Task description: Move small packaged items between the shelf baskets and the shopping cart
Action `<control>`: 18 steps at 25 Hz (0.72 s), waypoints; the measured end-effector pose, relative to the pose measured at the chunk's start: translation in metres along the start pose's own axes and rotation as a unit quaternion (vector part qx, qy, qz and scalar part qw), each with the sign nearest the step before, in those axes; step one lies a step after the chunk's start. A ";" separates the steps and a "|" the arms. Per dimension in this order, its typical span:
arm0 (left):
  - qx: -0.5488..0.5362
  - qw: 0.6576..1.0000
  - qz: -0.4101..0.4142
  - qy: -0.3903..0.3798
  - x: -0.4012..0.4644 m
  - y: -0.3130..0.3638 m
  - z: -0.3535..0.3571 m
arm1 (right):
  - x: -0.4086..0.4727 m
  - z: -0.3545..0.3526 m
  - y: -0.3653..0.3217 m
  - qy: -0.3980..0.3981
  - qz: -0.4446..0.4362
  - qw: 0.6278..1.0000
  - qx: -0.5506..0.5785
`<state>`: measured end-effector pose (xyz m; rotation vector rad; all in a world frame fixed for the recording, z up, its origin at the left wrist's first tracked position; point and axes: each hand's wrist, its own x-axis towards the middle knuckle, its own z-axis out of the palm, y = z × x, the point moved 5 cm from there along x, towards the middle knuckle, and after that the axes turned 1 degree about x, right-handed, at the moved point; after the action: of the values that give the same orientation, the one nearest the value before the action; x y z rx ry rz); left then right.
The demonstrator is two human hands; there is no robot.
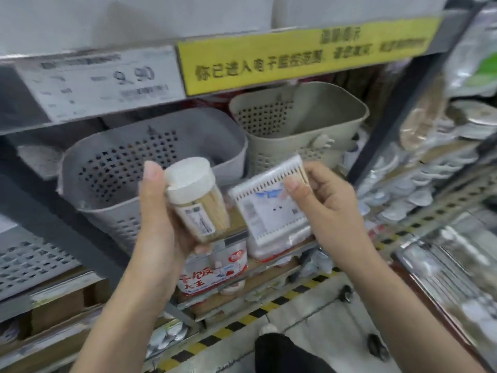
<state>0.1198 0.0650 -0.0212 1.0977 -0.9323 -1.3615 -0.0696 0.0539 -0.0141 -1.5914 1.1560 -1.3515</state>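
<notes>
The left hand (158, 227) grips the toothpick jar (196, 200) just below the grey basket (107, 168), while the right hand (333, 208) pinches what looks like 1 cotton-swab pack (271, 208) under the beige basket (304, 122).

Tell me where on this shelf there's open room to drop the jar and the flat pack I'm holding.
The grey basket and the beige basket beside it both show bare inside walls; their bottoms are hidden. Below the jar and flat pack, the lower shelf is packed with goods.
</notes>
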 end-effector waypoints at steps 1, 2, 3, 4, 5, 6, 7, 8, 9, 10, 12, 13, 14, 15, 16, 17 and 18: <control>0.000 0.999 -0.020 -0.042 -0.001 -0.012 0.007 | -0.014 -0.010 0.013 0.024 0.047 0.998 0.016; 0.005 0.996 -0.030 -0.083 -0.001 -0.023 0.018 | -0.030 -0.021 0.025 0.051 0.094 0.994 0.033; 0.005 0.993 -0.042 -0.107 -0.002 -0.032 0.028 | -0.045 -0.031 0.035 0.073 0.140 0.986 0.058; 0.010 0.991 -0.057 -0.118 -0.002 -0.044 0.034 | -0.059 -0.041 0.044 0.088 0.182 0.976 0.081; 0.019 0.989 -0.085 -0.121 -0.004 -0.053 0.043 | -0.072 -0.051 0.052 0.098 0.214 0.967 0.093; 0.041 0.986 -0.108 -0.118 -0.005 -0.065 0.048 | -0.081 -0.061 0.058 0.105 0.235 0.961 0.095; 0.077 0.981 -0.120 -0.128 -0.006 -0.076 0.058 | -0.092 -0.074 0.062 0.117 0.249 0.957 0.093; 0.111 0.976 -0.120 -0.141 -0.008 -0.085 0.068 | -0.101 -0.086 0.067 0.131 0.262 0.952 0.086; 0.134 0.972 -0.118 -0.151 -0.010 -0.091 0.079 | -0.109 -0.100 0.072 0.147 0.273 0.948 0.078; 0.151 0.968 -0.116 -0.163 -0.011 -0.097 0.093 | -0.116 -0.115 0.076 0.166 0.282 0.942 0.071; 0.178 0.960 -0.114 -0.182 -0.013 -0.112 0.127 | -0.135 -0.153 0.084 0.217 0.295 0.928 0.063; 0.181 0.958 -0.115 -0.190 -0.013 -0.121 0.146 | -0.146 -0.174 0.089 0.247 0.301 0.919 0.060; 0.185 0.955 -0.114 -0.203 -0.014 -0.131 0.167 | -0.158 -0.196 0.093 0.279 0.307 0.907 0.063; 0.196 0.949 -0.115 -0.220 -0.016 -0.141 0.191 | -0.170 -0.218 0.096 0.313 0.312 0.894 0.077; 0.209 0.941 -0.113 -0.241 -0.019 -0.150 0.214 | -0.183 -0.239 0.101 0.348 0.317 0.876 0.103; 0.216 0.934 -0.113 -0.259 -0.022 -0.163 0.242 | -0.198 -0.263 0.106 0.383 0.321 0.856 0.131; 0.219 0.931 -0.115 -0.269 -0.024 -0.177 0.267 | -0.212 -0.284 0.112 0.409 0.328 0.837 0.157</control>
<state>-0.1849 0.0897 -0.1186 1.2128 -1.6077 -1.7452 -0.3765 0.2236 -0.1368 -0.2476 1.6454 -1.6334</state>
